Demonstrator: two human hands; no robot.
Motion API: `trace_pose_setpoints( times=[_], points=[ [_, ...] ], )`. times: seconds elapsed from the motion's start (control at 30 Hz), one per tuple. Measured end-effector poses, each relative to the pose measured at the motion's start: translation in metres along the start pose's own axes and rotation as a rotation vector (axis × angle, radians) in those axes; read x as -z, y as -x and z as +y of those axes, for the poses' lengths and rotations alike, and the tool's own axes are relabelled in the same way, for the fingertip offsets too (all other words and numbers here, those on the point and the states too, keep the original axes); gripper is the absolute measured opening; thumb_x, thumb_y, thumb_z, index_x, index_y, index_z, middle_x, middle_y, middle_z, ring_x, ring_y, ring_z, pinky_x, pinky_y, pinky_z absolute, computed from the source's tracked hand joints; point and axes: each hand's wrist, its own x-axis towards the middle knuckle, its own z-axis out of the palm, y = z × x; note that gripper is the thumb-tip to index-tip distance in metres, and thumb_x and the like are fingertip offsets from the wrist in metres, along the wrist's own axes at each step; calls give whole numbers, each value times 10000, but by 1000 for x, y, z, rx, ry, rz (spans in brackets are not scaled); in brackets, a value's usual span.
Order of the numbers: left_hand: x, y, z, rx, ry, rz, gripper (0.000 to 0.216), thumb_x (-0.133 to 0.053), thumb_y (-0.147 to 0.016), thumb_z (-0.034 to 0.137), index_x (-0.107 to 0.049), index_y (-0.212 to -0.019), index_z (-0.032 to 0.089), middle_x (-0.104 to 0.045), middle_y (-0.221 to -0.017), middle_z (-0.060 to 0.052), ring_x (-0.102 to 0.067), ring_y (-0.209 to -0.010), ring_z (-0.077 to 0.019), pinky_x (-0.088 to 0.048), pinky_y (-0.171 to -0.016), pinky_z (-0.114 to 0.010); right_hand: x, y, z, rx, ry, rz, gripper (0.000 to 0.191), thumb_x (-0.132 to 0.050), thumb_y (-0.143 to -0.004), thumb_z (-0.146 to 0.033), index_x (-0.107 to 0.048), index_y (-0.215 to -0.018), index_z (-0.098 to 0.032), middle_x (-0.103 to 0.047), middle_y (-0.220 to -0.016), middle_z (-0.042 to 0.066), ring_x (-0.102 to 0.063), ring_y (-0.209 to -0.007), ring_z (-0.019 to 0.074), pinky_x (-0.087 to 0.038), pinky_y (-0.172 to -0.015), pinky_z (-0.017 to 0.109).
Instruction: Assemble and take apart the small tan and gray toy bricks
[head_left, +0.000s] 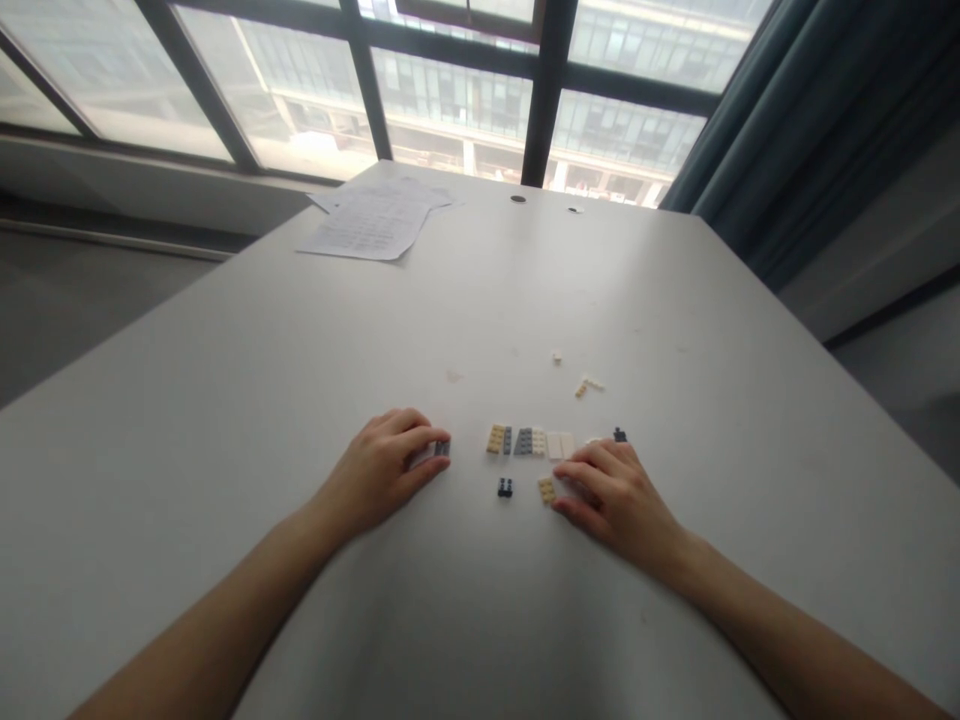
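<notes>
My left hand [392, 452] rests on the white table with thumb and forefinger pinched around a small grey toy brick [442, 448]. On the right, my right hand [619, 495] has its thumb and forefinger apart, their tips beside the right edge of a tan plate [546, 489]. Whether they touch it I cannot tell. A black brick [505, 487] lies between the hands. Behind it runs a row: another tan plate [496, 439], a narrow grey plate [508, 440], a slanted grey plate [523, 441], a studded cream plate [538, 441] and smooth cream tiles [559, 446].
A dark piece [619, 435] sits just behind my right hand. Farther back are small cream and tan pieces [582, 388] and a tiny cream piece [556, 358]. Printed papers [371, 220] lie at the table's far left, near the windows. A blue curtain [787, 130] hangs at the right.
</notes>
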Motion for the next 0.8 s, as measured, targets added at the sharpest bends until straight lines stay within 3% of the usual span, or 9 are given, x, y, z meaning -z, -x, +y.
trace_pose_setpoints(
  times=[0.8],
  points=[
    [1,0,2,-1,5,-10,266,-536,-873,398,-682,-1019,230,-621,-985,-52,-572,-906,-203,-457,-836,-337,1,1,2,8,-13,11,180,-609,-881,-326,-665,-985,-190,-650,-914,74,-561,-875,223,-435,-814,391]
  ],
)
